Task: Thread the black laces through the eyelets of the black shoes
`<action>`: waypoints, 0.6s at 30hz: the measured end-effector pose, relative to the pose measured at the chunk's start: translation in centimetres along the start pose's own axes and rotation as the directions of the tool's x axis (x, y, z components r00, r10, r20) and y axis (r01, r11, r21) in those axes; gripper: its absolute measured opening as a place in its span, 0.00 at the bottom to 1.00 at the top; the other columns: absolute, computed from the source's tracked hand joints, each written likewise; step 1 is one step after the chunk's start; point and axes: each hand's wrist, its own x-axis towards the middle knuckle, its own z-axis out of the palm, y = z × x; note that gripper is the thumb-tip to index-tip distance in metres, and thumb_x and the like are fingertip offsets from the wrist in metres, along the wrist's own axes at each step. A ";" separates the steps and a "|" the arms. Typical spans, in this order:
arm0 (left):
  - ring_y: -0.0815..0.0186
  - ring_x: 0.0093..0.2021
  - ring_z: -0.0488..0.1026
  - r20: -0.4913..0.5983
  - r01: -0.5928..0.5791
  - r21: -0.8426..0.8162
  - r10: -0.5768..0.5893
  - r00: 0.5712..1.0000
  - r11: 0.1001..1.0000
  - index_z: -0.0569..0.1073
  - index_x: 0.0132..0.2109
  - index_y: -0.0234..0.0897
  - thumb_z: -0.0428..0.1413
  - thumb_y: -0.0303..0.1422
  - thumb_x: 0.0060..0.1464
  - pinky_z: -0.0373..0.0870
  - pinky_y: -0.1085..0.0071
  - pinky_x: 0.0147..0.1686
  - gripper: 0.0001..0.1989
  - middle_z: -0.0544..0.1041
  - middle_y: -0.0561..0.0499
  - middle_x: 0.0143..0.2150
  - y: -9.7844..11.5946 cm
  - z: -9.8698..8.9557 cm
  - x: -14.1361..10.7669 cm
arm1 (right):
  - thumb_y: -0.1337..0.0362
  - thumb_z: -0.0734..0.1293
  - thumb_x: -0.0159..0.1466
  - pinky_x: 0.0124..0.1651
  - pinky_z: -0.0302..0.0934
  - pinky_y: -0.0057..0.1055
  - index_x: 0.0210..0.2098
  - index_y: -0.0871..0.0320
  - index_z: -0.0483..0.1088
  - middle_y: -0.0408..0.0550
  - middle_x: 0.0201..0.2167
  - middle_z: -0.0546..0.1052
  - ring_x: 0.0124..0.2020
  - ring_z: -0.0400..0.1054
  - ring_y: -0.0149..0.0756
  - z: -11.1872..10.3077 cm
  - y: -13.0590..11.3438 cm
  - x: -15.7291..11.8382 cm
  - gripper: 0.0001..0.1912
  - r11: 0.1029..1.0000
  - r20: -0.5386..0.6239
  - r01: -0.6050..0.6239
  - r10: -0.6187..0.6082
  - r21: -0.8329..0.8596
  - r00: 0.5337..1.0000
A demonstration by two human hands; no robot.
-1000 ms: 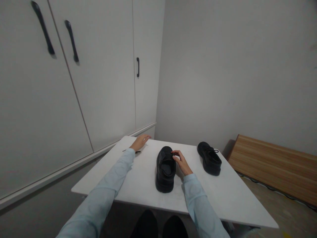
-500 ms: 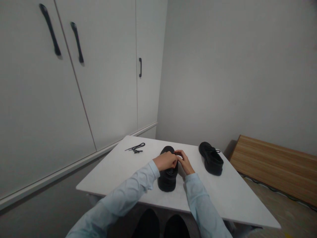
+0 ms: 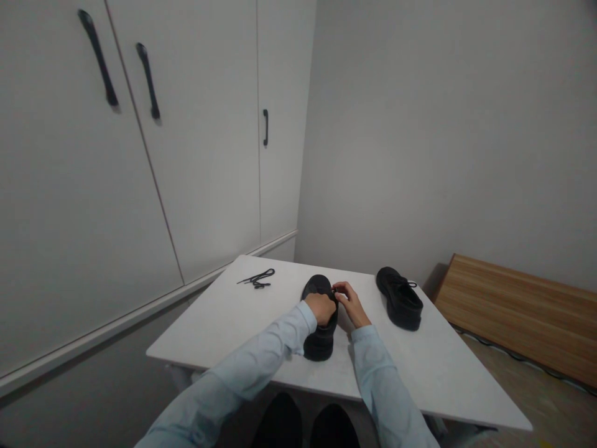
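Observation:
A black shoe (image 3: 319,346) stands on the white table in front of me, toe pointing away. Over its opening, my left hand (image 3: 321,307) is closed, with curled fingertips dipping inside the shoe and hidden there. At the shoe's right upper edge, my right hand (image 3: 351,305) pinches a dark part of it between thumb and fingers; whether a lace is in that pinch is too small to tell. Off to the left lies a loose black shoelace (image 3: 257,279), loosely folded. A second black shoe (image 3: 402,301), with a lace in it, rests near the table's right side.
The white table (image 3: 224,330) borders tall white cabinets (image 3: 209,155) on the left and a grey wall (image 3: 443,137) behind. A wood-grain board (image 3: 517,311) leans beyond its right edge, with a dark cable along the floor. My knees are under the front edge.
My left hand has shifted slightly right and down, its fingers now lower in the shoe opening. The right hand has moved slightly away from it, leaving a small gap between them.

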 end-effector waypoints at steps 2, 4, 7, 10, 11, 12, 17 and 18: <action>0.47 0.47 0.74 0.026 -0.007 0.008 0.007 1.000 1.000 0.73 0.48 0.26 0.52 0.28 0.52 0.73 0.57 0.41 0.16 0.75 0.30 0.45 0.0 0.0 0.1 | 0.57 0.66 0.54 0.47 0.60 0.39 0.36 0.54 0.67 0.48 0.38 0.72 0.43 0.65 0.43 0.0 -0.1 0.0 0.12 1.000 -0.006 0.002 -0.002 -0.015 1.000; 0.47 0.47 0.74 0.048 -0.018 0.008 0.017 0.999 1.000 0.74 0.47 0.27 0.52 0.28 0.52 0.73 0.58 0.41 0.16 0.76 0.30 0.45 -0.1 -0.1 0.1 | 0.57 0.65 0.54 0.46 0.60 0.39 0.36 0.54 0.67 0.48 0.38 0.72 0.43 0.65 0.42 0.0 -0.3 -0.1 0.12 1.000 -0.010 0.001 -0.001 -0.031 1.000; 0.48 0.46 0.74 0.058 -0.034 0.000 0.034 0.998 0.999 0.74 0.46 0.28 0.53 0.29 0.52 0.73 0.59 0.41 0.15 0.76 0.31 0.44 -0.3 -0.1 0.1 | 0.58 0.65 0.54 0.46 0.60 0.38 0.36 0.54 0.67 0.48 0.38 0.72 0.42 0.65 0.42 0.0 -0.4 -0.1 0.12 0.999 -0.008 -0.002 0.002 -0.045 1.000; 0.48 0.48 0.74 0.051 -0.027 0.013 0.027 0.998 1.000 0.74 0.47 0.29 0.51 0.31 0.54 0.72 0.58 0.42 0.15 0.76 0.31 0.45 -0.3 0.1 0.2 | 0.58 0.65 0.54 0.45 0.60 0.38 0.36 0.54 0.67 0.47 0.37 0.72 0.41 0.65 0.41 0.0 -0.4 -0.1 0.11 0.999 -0.017 -0.004 0.003 -0.046 1.000; 0.48 0.48 0.73 0.050 -0.019 0.022 0.018 0.999 1.000 0.74 0.47 0.29 0.51 0.31 0.54 0.72 0.57 0.42 0.15 0.76 0.30 0.45 -0.3 0.2 0.2 | 0.58 0.65 0.53 0.44 0.60 0.38 0.36 0.54 0.66 0.47 0.37 0.72 0.40 0.65 0.41 0.0 -0.4 -0.1 0.11 0.999 -0.024 -0.004 0.003 -0.046 1.000; 0.48 0.48 0.73 0.053 -0.010 0.030 0.008 0.999 0.999 0.74 0.47 0.29 0.51 0.31 0.54 0.72 0.57 0.43 0.16 0.75 0.30 0.46 -0.2 0.3 0.3 | 0.58 0.65 0.53 0.44 0.60 0.38 0.35 0.54 0.66 0.47 0.37 0.72 0.40 0.65 0.41 0.0 -0.3 -0.1 0.11 0.999 -0.030 -0.006 0.005 -0.047 1.000; 0.48 0.48 0.73 0.058 0.002 0.034 -0.004 0.998 0.999 0.75 0.46 0.29 0.53 0.29 0.52 0.71 0.55 0.44 0.15 0.76 0.30 0.45 -0.1 0.8 0.7 | 0.58 0.65 0.52 0.41 0.60 0.37 0.35 0.55 0.66 0.48 0.37 0.72 0.39 0.65 0.41 0.0 -0.3 -0.1 0.12 0.999 -0.036 -0.016 0.014 -0.046 0.999; 0.47 0.47 0.74 0.038 -0.015 0.023 0.014 0.999 1.000 0.76 0.44 0.28 0.54 0.29 0.51 0.71 0.54 0.43 0.14 0.76 0.30 0.44 -0.1 1.0 0.7 | 0.58 0.65 0.52 0.41 0.60 0.37 0.35 0.55 0.66 0.48 0.37 0.72 0.38 0.65 0.41 0.0 -0.3 -0.1 0.12 0.999 -0.035 -0.014 0.012 -0.047 0.999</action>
